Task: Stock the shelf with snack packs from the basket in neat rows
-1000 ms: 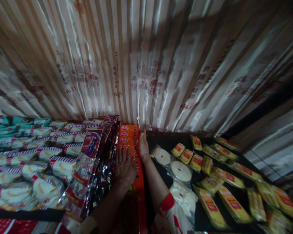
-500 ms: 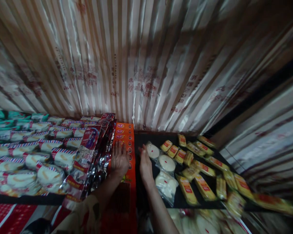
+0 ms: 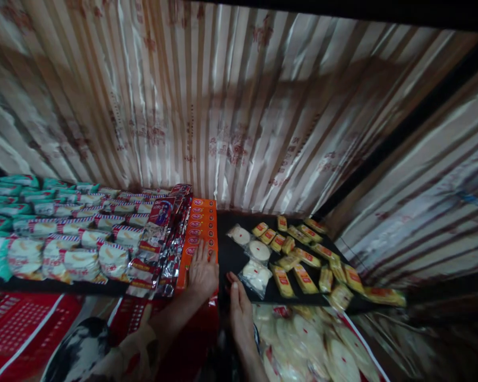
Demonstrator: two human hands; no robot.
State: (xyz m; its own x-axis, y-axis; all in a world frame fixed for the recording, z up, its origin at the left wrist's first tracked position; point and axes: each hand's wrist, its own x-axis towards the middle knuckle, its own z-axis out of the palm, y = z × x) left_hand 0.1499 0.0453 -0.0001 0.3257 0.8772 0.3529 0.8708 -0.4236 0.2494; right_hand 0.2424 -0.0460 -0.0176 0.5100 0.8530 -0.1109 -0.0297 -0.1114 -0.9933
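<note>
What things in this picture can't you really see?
- Head view: part of the orange packaging, hidden under the left hand.
- Head view: the rest of the red basket, cut off by the left edge.
- Head view: some round packs, cut off by the bottom edge.
- Head view: small writing on the striped sheet, too blurred to read.

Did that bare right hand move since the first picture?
Yes: the bare right hand has come nearer the person, from close to the shiny striped backdrop toward the front edge of the flat black shelf.
</note>
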